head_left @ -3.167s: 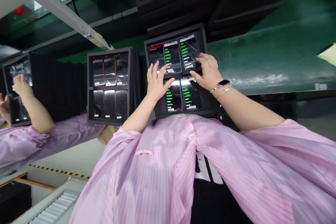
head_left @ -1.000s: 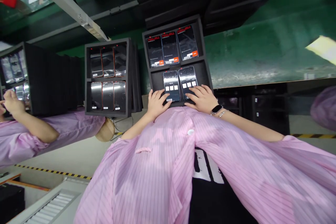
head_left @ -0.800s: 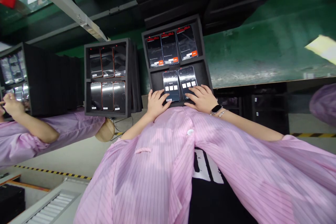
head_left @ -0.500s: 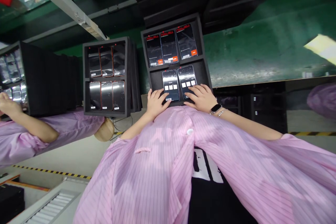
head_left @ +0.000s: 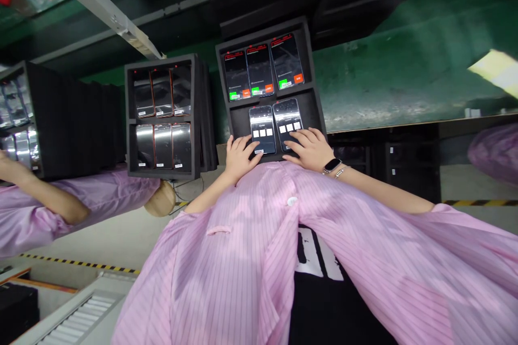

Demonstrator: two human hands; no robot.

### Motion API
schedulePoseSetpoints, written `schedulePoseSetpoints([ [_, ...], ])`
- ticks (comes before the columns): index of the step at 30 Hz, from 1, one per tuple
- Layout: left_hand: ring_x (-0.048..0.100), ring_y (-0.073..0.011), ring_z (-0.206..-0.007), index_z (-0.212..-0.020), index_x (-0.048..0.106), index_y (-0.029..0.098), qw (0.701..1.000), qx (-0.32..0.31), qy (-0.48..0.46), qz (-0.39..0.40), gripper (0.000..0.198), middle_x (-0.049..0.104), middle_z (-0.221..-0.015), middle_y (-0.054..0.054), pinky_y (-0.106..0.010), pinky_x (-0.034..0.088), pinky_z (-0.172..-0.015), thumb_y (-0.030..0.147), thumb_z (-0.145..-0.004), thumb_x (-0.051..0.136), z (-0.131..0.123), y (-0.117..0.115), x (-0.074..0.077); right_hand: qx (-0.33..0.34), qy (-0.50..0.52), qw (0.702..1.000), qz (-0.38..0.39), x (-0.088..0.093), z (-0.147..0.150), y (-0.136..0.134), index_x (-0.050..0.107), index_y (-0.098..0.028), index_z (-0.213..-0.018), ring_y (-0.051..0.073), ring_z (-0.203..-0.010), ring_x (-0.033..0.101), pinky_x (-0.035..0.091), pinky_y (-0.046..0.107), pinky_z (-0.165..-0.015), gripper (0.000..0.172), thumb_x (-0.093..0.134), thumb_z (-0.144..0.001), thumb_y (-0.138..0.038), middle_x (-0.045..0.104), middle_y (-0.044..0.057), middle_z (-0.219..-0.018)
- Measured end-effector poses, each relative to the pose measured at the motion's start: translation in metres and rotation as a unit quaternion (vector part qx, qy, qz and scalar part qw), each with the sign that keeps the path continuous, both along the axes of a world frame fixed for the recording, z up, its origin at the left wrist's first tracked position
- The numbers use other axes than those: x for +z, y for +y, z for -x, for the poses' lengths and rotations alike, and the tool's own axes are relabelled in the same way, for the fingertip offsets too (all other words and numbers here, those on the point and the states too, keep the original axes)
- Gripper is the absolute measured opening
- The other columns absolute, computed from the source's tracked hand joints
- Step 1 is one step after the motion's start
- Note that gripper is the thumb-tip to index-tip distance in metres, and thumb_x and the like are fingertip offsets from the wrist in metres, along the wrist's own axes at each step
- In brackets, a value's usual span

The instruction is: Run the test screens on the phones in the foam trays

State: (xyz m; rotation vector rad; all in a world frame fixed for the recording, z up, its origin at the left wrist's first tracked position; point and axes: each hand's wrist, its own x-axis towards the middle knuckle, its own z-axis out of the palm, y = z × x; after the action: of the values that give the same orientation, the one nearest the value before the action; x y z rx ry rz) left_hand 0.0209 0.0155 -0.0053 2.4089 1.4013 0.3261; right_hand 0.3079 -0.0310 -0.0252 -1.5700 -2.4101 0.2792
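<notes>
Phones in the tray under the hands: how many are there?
5, all in the foam tray. Far row: left phone, middle phone, right phone. Near row: near left phone, near right phone, by the left hand and right hand, which could hide another.

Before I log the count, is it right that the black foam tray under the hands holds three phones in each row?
No: the head view shows the lower row of the black foam tray holding two phones, not three; the upper row does hold three.
</notes>
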Motion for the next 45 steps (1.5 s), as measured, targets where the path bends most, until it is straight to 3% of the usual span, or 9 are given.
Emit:
schedulePoseSetpoints([
  [18,0.061,-0.0299,-0.135,-0.125,0.075,0.028,1.0,-0.006,0.007,0.007,0.034,0.068,-0.145,-0.01,-0.062,0.022,-0.132,0.047,-0.099,0.066,0.0,0.0,0.001,0.003,-0.005,1.0,-0.018,0.0,-0.001,0.0,0.075,-0.021,-0.128,0.032,-0.133,0.055,0.035,0.053,-0.119,0.056,0.048,-0.104,-0.065,0.068,0.014,-0.142],
  [23,0.059,-0.0294,-0.135,-0.133,0.072,0.026,0.998,-0.015,0.046,0.027,0.042,0.064,-0.148,-0.011,-0.06,0.019,-0.132,0.052,-0.102,0.061,-0.001,0.002,0.011,0.012,-0.002,0.999,-0.039,-0.003,-0.002,0.0,0.076,-0.019,-0.126,0.032,-0.131,0.057,0.035,0.052,-0.118,0.057,0.049,-0.104,-0.064,0.069,0.015,-0.14],
  [26,0.058,-0.031,-0.131,-0.152,0.059,0.027,0.995,-0.029,0.081,0.043,0.066,0.063,-0.145,-0.012,-0.06,0.019,-0.132,0.067,-0.099,0.059,-0.009,0.01,0.021,-0.004,0.005,0.999,-0.041,-0.006,-0.002,0.0,0.069,-0.017,-0.137,0.033,-0.135,0.055,0.033,0.054,-0.12,0.064,0.049,-0.103,-0.067,0.065,0.017,-0.146],
  [29,0.054,-0.0349,-0.136,-0.163,0.046,0.029,0.992,-0.026,0.116,0.049,0.087,0.059,-0.144,-0.016,-0.062,0.018,-0.131,0.08,-0.093,0.056,-0.024,0.018,0.025,-0.049,0.019,0.997,-0.057,-0.011,0.0,-0.001,0.054,-0.01,-0.152,0.039,-0.147,0.045,0.03,0.059,-0.122,0.085,0.051,-0.097,-0.075,0.049,0.025,-0.16],
  [32,0.047,-0.0421,-0.143,-0.162,0.046,0.035,0.987,-0.013,0.147,0.064,0.089,0.051,-0.151,-0.019,-0.065,0.022,-0.128,0.083,-0.088,0.058,-0.038,0.022,0.024,-0.078,0.026,0.995,-0.05,-0.015,0.002,-0.001,0.044,-0.008,-0.158,0.042,-0.155,0.034,0.027,0.063,-0.124,0.094,0.05,-0.095,-0.078,0.038,0.028,-0.167],
  [36,0.045,-0.0477,-0.144,-0.155,0.056,0.038,0.985,-0.013,0.156,0.077,0.082,0.046,-0.156,-0.02,-0.069,0.025,-0.124,0.083,-0.087,0.058,-0.045,0.024,0.021,-0.075,0.033,0.996,-0.019,-0.017,0.003,0.001,0.038,-0.008,-0.161,0.042,-0.156,0.034,0.024,0.066,-0.126,0.094,0.048,-0.096,-0.076,0.049,0.026,-0.16],
  [41,0.049,-0.041,-0.144,-0.165,0.04,0.023,0.993,-0.018,0.092,0.076,0.095,0.052,-0.153,-0.021,-0.062,0.029,-0.127,0.079,-0.091,0.059,-0.028,0.023,0.018,-0.07,0.054,0.995,-0.056,-0.018,0.0,0.0,0.041,-0.011,-0.158,0.039,-0.155,0.036,0.027,0.064,-0.125,0.089,0.051,-0.096,-0.073,0.044,0.024,-0.164],
  [45,0.046,-0.0352,-0.149,-0.162,0.041,0.015,0.998,-0.022,0.039,0.046,0.084,0.055,-0.157,-0.018,-0.055,0.029,-0.131,0.069,-0.1,0.055,-0.006,0.01,0.011,-0.072,0.069,0.993,-0.062,-0.019,0.0,-0.002,0.042,-0.014,-0.157,0.039,-0.152,0.04,0.03,0.064,-0.123,0.086,0.052,-0.095,-0.073,0.046,0.023,-0.163],
])
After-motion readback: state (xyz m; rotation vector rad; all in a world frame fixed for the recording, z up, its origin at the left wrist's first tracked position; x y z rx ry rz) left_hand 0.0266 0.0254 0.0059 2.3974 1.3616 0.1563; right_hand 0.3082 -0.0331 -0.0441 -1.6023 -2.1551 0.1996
